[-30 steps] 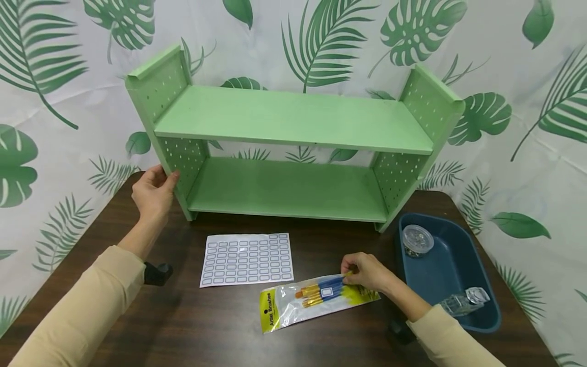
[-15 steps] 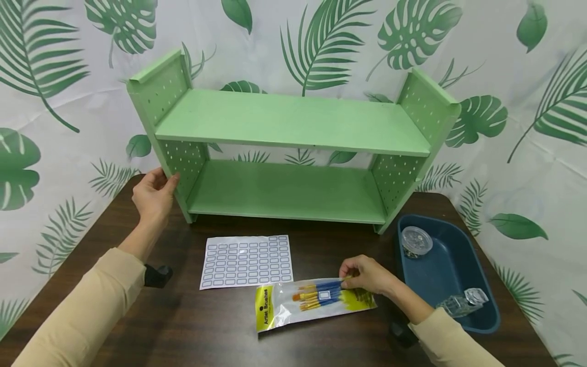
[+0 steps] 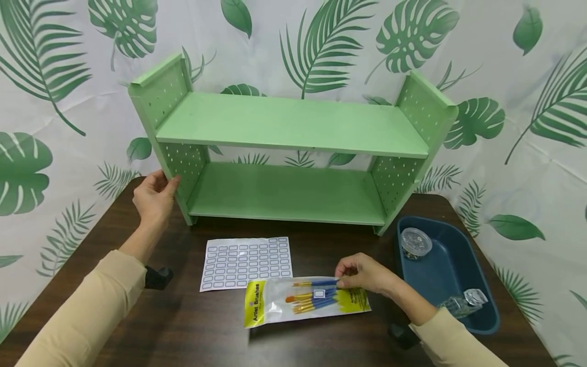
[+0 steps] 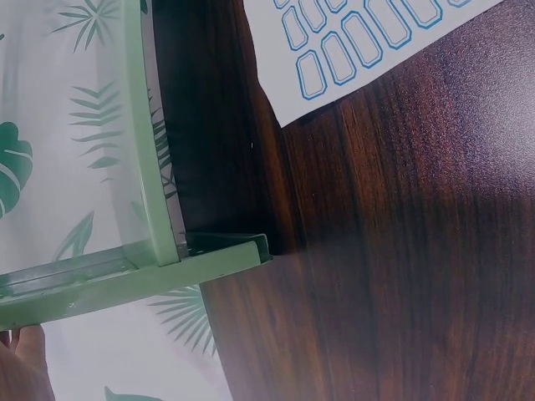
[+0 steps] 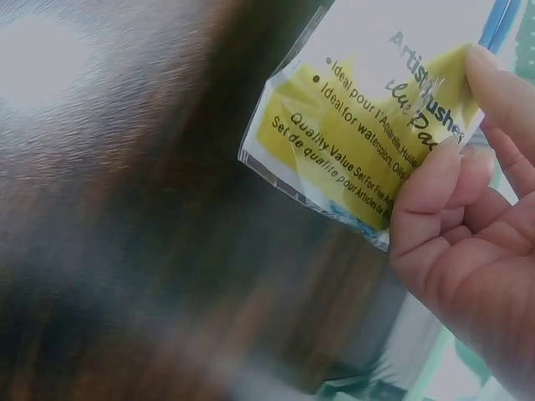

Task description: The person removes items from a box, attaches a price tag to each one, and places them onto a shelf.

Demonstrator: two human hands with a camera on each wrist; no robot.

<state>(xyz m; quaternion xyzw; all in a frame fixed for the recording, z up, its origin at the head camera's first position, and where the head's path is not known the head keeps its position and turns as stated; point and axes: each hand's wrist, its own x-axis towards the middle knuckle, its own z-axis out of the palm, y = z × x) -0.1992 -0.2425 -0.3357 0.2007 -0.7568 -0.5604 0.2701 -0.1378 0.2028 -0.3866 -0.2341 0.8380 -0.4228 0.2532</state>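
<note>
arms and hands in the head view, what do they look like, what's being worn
Both arms wear long beige sleeves that end at the wrists: the left sleeve, the right sleeve. The left hand and right hand are bare, with no gloves, and no rings or watch show. A small black device sits under each wrist, likely the wrist cameras' mounts.
</note>
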